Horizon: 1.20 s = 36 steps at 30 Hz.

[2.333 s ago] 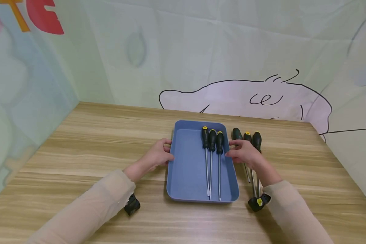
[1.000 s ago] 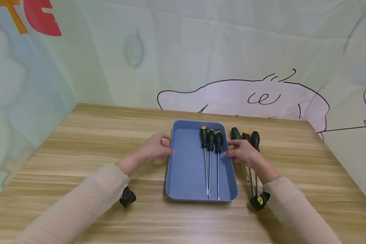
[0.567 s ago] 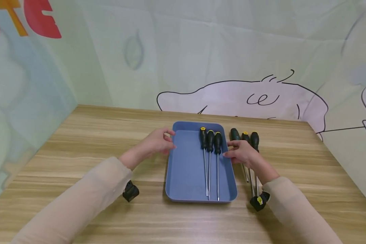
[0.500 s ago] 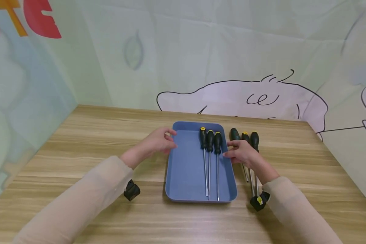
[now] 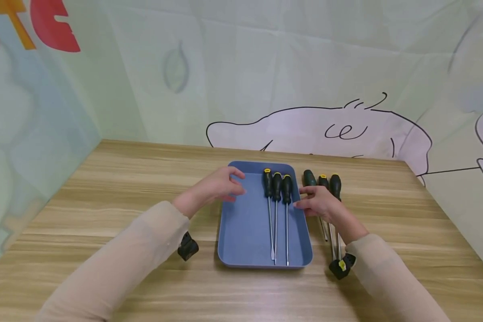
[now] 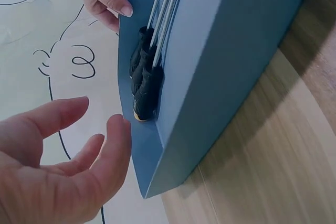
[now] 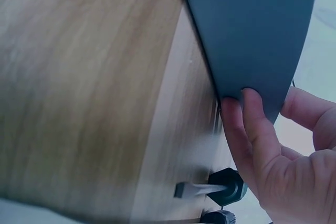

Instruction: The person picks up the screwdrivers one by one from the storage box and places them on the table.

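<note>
A blue rectangular tray (image 5: 243, 228) lies on the table with 3 screwdrivers (image 5: 277, 185) side by side in its right part, black handles at the far end. My left hand (image 5: 217, 185) hovers over the tray's left rim, fingers loosely bent and holding nothing. In the left wrist view a gap shows between that hand (image 6: 63, 166) and the screwdriver handles. My right hand (image 5: 324, 205) pinches the tray's right wall. The right wrist view shows its fingers (image 7: 257, 124) against the wall's outer face and the thumb at the rim.
To the right of the tray lie 3 more screwdrivers (image 5: 335, 184), partly covered by my right hand and wrist. A black wrist camera (image 5: 188, 247) hangs under the left sleeve, another (image 5: 341, 267) under the right. A printed cloth (image 5: 241, 76) stands behind the wooden table (image 5: 145, 165).
My left hand has left the tray's left wall and moved right, over the rim. The right hand keeps its place on the right wall. Tray and screwdrivers stay put.
</note>
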Tool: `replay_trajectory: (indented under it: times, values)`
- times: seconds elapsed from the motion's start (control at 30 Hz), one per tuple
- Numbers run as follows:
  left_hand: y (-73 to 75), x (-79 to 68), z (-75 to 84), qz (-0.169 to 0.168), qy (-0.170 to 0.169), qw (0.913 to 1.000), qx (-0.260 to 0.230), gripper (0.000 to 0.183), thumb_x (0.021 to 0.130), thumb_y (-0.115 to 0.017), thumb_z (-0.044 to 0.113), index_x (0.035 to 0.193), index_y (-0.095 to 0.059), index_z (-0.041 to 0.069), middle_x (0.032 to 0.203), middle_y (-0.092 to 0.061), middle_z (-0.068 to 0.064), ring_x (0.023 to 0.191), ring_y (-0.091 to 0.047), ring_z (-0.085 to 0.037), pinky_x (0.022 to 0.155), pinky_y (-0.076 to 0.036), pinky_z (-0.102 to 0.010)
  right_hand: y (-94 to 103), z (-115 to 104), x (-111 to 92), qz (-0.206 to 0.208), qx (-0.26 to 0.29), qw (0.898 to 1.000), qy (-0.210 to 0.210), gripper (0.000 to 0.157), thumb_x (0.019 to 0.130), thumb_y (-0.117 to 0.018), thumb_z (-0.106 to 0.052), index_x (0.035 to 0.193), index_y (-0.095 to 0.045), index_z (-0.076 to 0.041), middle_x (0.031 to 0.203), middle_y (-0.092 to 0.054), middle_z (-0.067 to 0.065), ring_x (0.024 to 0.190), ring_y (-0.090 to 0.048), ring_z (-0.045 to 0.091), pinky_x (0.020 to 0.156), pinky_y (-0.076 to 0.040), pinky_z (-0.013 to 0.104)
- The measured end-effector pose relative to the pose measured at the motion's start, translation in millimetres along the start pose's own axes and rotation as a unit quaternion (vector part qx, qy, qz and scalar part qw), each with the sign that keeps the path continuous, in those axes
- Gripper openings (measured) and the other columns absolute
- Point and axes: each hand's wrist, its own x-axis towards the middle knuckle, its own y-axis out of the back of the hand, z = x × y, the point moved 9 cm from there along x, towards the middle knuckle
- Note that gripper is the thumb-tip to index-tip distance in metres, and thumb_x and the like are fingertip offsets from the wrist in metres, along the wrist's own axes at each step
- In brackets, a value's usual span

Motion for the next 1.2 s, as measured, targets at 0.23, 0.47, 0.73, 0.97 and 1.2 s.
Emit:
replay_trajectory:
  times: [0.23, 0.47, 0.73, 0.97, 1.2]
  values:
    - [-6.6, 6.2, 4.8, -0.009, -0.004, 0.9999, -0.010, 0.046, 0.087, -0.059, 0.003, 0.130, -0.043, -0.002, 0.115, -0.056, -0.020, 0.112, -0.053, -0.034, 0.088, -0.050, -0.041, -1.0, -0.2, -0.3, -0.001, 0.005, 1.000, 0.004, 0.062, 0.085, -0.064, 0.000, 0.138, -0.033, 0.009, 0.119, -0.053, 0.029, 0.087, -0.063, 0.022, 0.081, -0.053, 0.039]
    - [-9.2, 13.3, 5.3, -0.006, 0.014, 0.9997, -0.019, 0.050, 0.087, -0.060, 0.001, 0.133, -0.040, -0.002, 0.116, -0.058, -0.021, 0.114, -0.052, -0.035, 0.089, -0.049, -0.043, -1.5, 1.3, 0.2, -0.002, 0.006, 1.000, 0.002, 0.061, 0.085, -0.064, 0.000, 0.137, -0.034, 0.009, 0.119, -0.053, 0.029, 0.086, -0.063, 0.022, 0.081, -0.053, 0.038]
    - [-13.3, 21.1, 6.5, -0.003, 0.027, 0.9982, -0.054, 0.053, 0.086, -0.059, -0.001, 0.135, -0.039, -0.002, 0.124, -0.052, -0.022, 0.117, -0.050, -0.035, 0.093, -0.047, -0.043, -0.5, 0.3, 0.4, -0.001, 0.005, 1.000, 0.003, 0.061, 0.085, -0.063, 0.000, 0.138, -0.033, 0.009, 0.121, -0.052, 0.030, 0.087, -0.063, 0.023, 0.081, -0.053, 0.038]
    - [-22.0, 31.6, 1.9, 0.010, 0.035, 0.9966, -0.074, 0.053, 0.085, -0.060, -0.003, 0.134, -0.039, -0.003, 0.126, -0.049, -0.022, 0.114, -0.051, -0.034, 0.089, -0.049, -0.042, -1.8, -0.6, -0.7, -0.004, 0.007, 1.000, 0.003, 0.061, 0.085, -0.064, -0.001, 0.137, -0.034, 0.009, 0.119, -0.053, 0.029, 0.087, -0.063, 0.022, 0.081, -0.053, 0.038]
    - [-30.3, 39.9, 2.5, 0.027, 0.040, 0.9952, -0.085, 0.052, 0.086, -0.060, -0.003, 0.133, -0.040, -0.001, 0.127, -0.047, -0.021, 0.113, -0.051, -0.033, 0.088, -0.050, -0.041, -1.5, -0.5, 0.0, -0.003, 0.005, 1.000, 0.002, 0.061, 0.085, -0.064, -0.001, 0.137, -0.034, 0.009, 0.120, -0.053, 0.029, 0.087, -0.063, 0.022, 0.081, -0.053, 0.038]
